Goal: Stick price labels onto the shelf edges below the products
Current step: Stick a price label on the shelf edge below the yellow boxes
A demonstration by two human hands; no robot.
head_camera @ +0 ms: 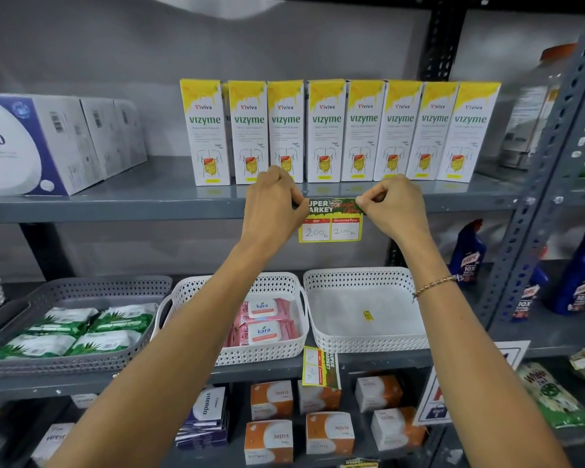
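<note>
A yellow and green price label (pixel 331 221) marked 200 and 100 lies against the front edge of the grey shelf (pixel 115 211), below a row of yellow and white Vizyme boxes (pixel 325 130). My left hand (pixel 272 204) pinches the label's top left corner. My right hand (pixel 394 206) pinches its top right corner. The lower half of the label hangs below the shelf edge. A second label (pixel 320 366) sits turned sideways on the edge of the shelf below.
White and purple boxes (pixel 48 143) stand at the left of the same shelf. Below are a grey basket (pixel 81 285) of green wipes, a white basket (pixel 230 285) with pink Kara packs and another white basket (pixel 362 275). A perforated steel upright (pixel 534 204) and blue bottles (pixel 466 255) are at right.
</note>
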